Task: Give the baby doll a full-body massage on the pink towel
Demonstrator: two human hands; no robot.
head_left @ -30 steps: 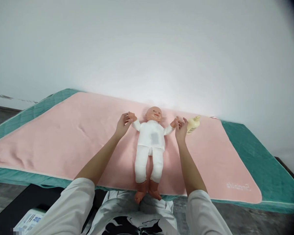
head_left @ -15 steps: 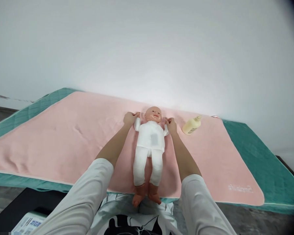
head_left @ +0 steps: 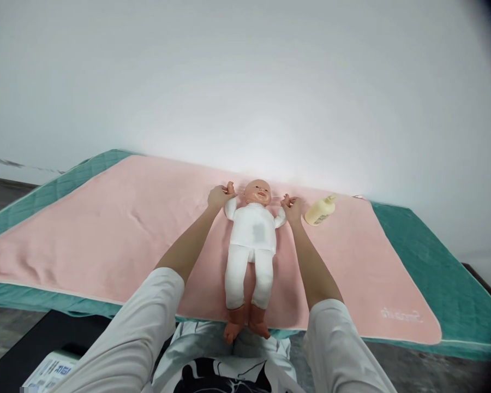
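Note:
A baby doll (head_left: 252, 232) in white clothes lies on its back on a pink mat (head_left: 147, 218), its head toward the wall and its bare feet over the near edge. My left hand (head_left: 219, 197) is closed around the doll's arm at the wrist, just below its raised hand on the left. On the other side my right hand (head_left: 293, 208) pinches the doll's other wrist. Both doll arms are bent upward beside the head. Just right of my right hand, a pale yellow pump bottle (head_left: 321, 210) rests on the mat.
Under the mat is a green quilted cover (head_left: 417, 245), showing at both sides. A white wall (head_left: 245, 82) rises behind. At the lower left a white and green package (head_left: 49, 371) sits on a black surface (head_left: 24, 349).
My right hand has moved slightly right, drawing the doll's arm outward from its head. The doll's other hand now shows more above my left fingers.

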